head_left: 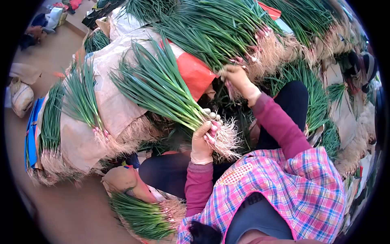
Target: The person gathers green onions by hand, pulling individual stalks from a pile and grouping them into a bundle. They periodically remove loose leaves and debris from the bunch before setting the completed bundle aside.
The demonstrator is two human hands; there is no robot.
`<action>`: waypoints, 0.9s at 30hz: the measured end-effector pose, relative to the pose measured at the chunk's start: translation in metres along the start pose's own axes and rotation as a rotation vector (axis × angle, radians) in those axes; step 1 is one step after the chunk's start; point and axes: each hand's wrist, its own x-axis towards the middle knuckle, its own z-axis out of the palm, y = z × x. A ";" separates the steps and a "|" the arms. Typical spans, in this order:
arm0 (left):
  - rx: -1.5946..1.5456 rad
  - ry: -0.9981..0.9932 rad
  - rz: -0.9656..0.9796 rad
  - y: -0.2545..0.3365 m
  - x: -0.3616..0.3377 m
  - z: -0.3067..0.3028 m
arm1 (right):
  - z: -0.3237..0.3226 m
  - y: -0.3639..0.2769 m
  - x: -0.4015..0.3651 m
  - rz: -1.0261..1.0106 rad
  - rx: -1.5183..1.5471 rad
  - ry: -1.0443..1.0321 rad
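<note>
My gloved left hand is closed around the base of a large bunch of green onions. Its leaves point up and left, and its pale roots hang to the right of the hand. My gloved right hand, up and to the right, has its fingers pinched on a small onion stalk whose roots dangle below. Beside that hand lies a big pile of green onions with pink bulbs. A red sheet shows between the held bunch and the pile.
A beige sack cloth lies at the left under a smaller onion bunch. More onions rest at the lower left, others beyond my knee at the right. A white sack sits on the floor at far left.
</note>
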 end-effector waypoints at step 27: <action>0.148 0.014 -0.003 -0.002 0.011 -0.015 | -0.250 -0.041 -0.247 -0.146 -0.031 0.789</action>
